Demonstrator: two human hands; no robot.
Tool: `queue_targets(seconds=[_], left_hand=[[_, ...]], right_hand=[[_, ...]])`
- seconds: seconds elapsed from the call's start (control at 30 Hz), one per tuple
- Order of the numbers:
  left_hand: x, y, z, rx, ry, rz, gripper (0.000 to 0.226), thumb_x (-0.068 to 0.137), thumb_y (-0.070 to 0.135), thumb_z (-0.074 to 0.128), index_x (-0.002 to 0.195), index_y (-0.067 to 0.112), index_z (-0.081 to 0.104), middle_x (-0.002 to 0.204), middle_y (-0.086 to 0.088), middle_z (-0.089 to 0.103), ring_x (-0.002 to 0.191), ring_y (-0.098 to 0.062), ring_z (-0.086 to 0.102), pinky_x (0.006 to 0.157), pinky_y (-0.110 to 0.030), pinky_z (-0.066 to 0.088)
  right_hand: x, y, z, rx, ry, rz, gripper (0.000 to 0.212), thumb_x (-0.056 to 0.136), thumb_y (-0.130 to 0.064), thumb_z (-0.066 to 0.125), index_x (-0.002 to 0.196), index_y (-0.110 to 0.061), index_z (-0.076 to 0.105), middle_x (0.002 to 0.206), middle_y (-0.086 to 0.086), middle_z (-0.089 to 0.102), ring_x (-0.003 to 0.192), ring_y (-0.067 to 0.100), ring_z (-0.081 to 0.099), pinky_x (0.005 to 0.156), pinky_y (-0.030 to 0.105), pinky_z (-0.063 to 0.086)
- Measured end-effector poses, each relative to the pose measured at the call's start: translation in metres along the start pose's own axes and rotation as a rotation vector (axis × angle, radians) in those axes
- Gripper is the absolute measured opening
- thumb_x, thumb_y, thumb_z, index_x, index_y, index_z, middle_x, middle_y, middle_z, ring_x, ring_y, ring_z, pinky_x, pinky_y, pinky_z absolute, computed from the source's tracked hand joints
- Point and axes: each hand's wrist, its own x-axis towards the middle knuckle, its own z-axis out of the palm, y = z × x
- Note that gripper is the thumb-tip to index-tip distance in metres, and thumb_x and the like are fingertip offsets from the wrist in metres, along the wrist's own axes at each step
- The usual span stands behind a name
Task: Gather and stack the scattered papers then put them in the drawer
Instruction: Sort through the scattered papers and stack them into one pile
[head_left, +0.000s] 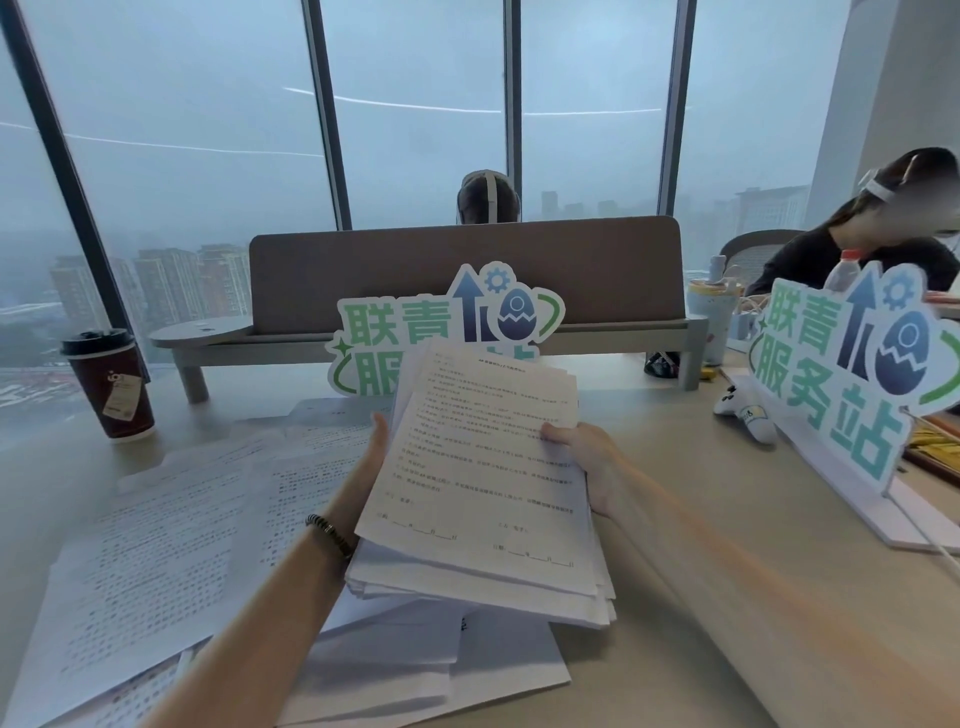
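Head view: I see my left hand (376, 441) and right hand (582, 447) gripping the uneven stack of white printed papers (483, 483) above the beige table (727, 597); loose printed sheets (171, 519) lie scattered left

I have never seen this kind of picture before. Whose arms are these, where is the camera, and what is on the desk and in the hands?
There is no machine here. The camera sits on a person's head and looks forward and down, so the two arms are that person's own. The left hand and right hand together hold a stack of papers above the desk. More loose sheets lie scattered on the desk to the left. A coffee cup and two green signs also stand there.
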Motion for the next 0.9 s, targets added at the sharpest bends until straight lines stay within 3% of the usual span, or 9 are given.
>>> queue_targets(seconds=[0.07,0.1,0.17,0.23,0.3,0.57,0.7,0.83,0.9], left_hand=[[-0.009,0.001,0.004,-0.032,-0.021,-0.007,0.065,0.098,0.060,0.017,0.107,0.012,0.060,0.063,-0.009,0.070,0.050,-0.021,0.069,0.040,-0.023,0.051],[-0.011,0.002,0.005,-0.038,-0.036,-0.010,0.057,0.100,0.054,0.025,0.111,0.010,0.060,0.068,-0.011,0.072,0.055,-0.023,0.070,0.044,-0.025,0.054],[-0.016,0.004,0.006,0.000,-0.072,-0.021,0.041,0.097,0.038,0.048,0.125,0.009,0.057,0.102,-0.018,0.074,0.089,-0.034,0.073,0.074,-0.043,0.061],[-0.019,0.004,0.003,0.108,-0.054,-0.037,0.048,0.086,0.026,0.068,0.128,0.008,0.057,0.120,-0.020,0.068,0.108,-0.040,0.066,0.095,-0.059,0.049],[-0.021,0.005,0.004,0.199,0.023,0.011,0.042,0.085,0.021,0.070,0.123,0.007,0.061,0.117,-0.020,0.069,0.105,-0.040,0.067,0.092,-0.062,0.050],[-0.023,0.020,0.027,0.294,0.240,0.416,0.014,0.094,0.013,0.059,0.103,0.017,0.069,0.106,-0.008,0.074,0.099,-0.028,0.069,0.084,-0.047,0.057],[-0.024,0.019,0.026,0.190,0.260,0.423,0.015,0.090,0.014,0.065,0.104,0.014,0.070,0.102,-0.008,0.075,0.093,-0.028,0.072,0.079,-0.046,0.059],[-0.025,0.011,0.020,0.162,0.246,0.356,0.019,0.087,0.018,0.068,0.103,0.009,0.071,0.101,-0.013,0.075,0.096,-0.035,0.071,0.082,-0.052,0.057],[-0.025,0.010,0.019,0.156,0.235,0.350,0.021,0.086,0.019,0.067,0.103,0.007,0.071,0.102,-0.014,0.075,0.096,-0.037,0.070,0.083,-0.054,0.057]], right_hand=[[0.000,0.000,0.000,-0.027,0.014,-0.027,0.030,0.097,-0.012,0.061,0.126,-0.005,0.062,0.111,0.016,0.074,0.095,0.036,0.073,0.082,0.052,0.060],[-0.002,-0.001,0.000,-0.044,0.027,-0.044,0.031,0.097,-0.012,0.062,0.127,-0.005,0.062,0.112,0.015,0.073,0.096,0.036,0.072,0.084,0.053,0.059],[-0.005,-0.005,0.000,-0.053,0.041,-0.087,0.031,0.096,-0.011,0.063,0.126,-0.004,0.063,0.113,0.014,0.073,0.097,0.036,0.072,0.085,0.056,0.058],[-0.013,-0.013,0.001,-0.044,0.046,-0.144,0.028,0.095,-0.011,0.064,0.122,-0.006,0.064,0.109,0.013,0.075,0.094,0.035,0.073,0.084,0.057,0.058],[-0.022,-0.024,0.004,-0.073,0.046,-0.233,0.024,0.096,-0.014,0.063,0.120,-0.011,0.064,0.107,0.010,0.075,0.093,0.032,0.074,0.082,0.056,0.059],[-0.064,-0.063,0.030,-0.183,0.104,-0.804,0.021,0.099,-0.019,0.058,0.119,-0.025,0.058,0.111,-0.006,0.072,0.100,0.014,0.071,0.084,0.044,0.061],[-0.075,-0.071,0.035,-0.244,0.118,-0.927,0.019,0.098,-0.024,0.062,0.115,-0.025,0.055,0.108,-0.009,0.071,0.099,0.012,0.070,0.084,0.047,0.060],[-0.079,-0.083,0.032,-0.216,0.102,-0.960,0.052,0.094,-0.029,0.065,0.137,-0.029,0.036,0.120,-0.006,0.065,0.108,0.012,0.067,0.094,0.047,0.056],[-0.078,-0.091,0.030,-0.209,0.100,-0.969,0.070,0.088,-0.041,0.066,0.144,-0.046,0.024,0.120,0.001,0.067,0.109,0.019,0.066,0.098,0.051,0.053]])
